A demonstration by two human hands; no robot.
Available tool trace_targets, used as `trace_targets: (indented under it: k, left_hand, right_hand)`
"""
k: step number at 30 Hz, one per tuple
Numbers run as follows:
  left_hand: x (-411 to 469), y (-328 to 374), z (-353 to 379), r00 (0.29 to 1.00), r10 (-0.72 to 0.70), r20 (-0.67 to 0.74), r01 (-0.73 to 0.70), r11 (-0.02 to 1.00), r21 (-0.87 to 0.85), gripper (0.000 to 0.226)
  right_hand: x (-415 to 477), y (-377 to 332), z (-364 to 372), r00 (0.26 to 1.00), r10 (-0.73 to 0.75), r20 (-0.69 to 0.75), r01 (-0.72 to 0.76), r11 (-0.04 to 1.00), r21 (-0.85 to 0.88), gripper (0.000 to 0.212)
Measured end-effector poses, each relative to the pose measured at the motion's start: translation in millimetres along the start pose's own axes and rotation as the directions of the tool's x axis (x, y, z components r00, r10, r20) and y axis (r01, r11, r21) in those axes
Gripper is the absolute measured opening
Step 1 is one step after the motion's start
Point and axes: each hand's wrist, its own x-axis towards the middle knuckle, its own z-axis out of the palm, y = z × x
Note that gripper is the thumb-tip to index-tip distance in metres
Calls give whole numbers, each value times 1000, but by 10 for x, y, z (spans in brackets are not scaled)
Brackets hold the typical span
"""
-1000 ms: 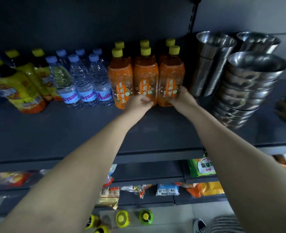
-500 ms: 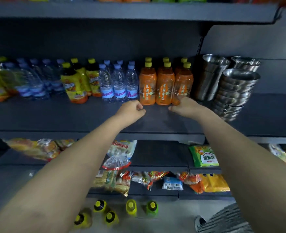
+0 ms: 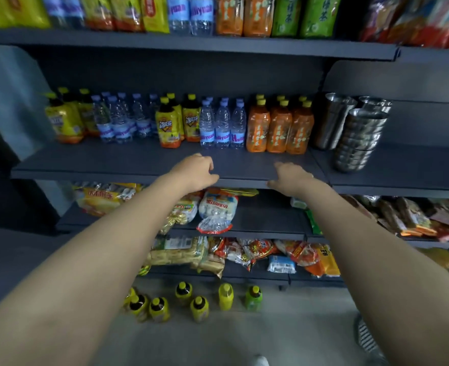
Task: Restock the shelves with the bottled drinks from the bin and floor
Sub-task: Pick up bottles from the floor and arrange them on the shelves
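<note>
**Head view of a shelving unit.** The left hand (image 3: 195,171) and right hand (image 3: 290,178) hover apart from each other over the bare front strip of the middle shelf (image 3: 112,165). Both hold nothing: the left has its fingers loosely curled, and the right has its fingers relaxed near the shelf's front edge. Toward the back of this shelf stand upright rows, clear of both hands. These are orange bottles (image 3: 278,130) with yellow caps, water bottles (image 3: 222,128) just to their left, then yellow-labelled bottles (image 3: 177,122). Right of the orange bottles stand steel cups (image 3: 331,122) and a stack of steel bowls (image 3: 358,143). Snack packets (image 3: 215,210) lie on the lower shelves. A cluster of yellow-capped floor bottles (image 3: 199,309) stands upright on the floor (image 3: 284,334) in front of the unit.
</note>
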Motion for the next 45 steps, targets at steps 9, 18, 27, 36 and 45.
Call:
trace_targets:
  k: [9,18,27,36,45]
  left_hand:
    - [-783,-166,235,995,-94,43,92,994,56,43]
    - [-1345,-116,800,974,-209,91,208,978,29,48]
    - [-1473,-51,1513,959,-214,188,214,977,22,48]
    - [-930,-628,2050,940,-178,290,193,981,-25,43]
    - [-394,-1427,2699,900,-136,415,163,986,-32,38]
  right_hand:
    - [-560,-177,501,996,-72,59,76,994,-76,56]
    - [-791,-64,1035,983,-142,120,145,989,-24,58]
    - [-776,3,1754,958,-167,233,177,984,-22,51]
    - [-202,-207,2361,953,-72,293,88,995,-43,45]
    - [424,-536,3035,928,43,371,-40,999,-15,53]
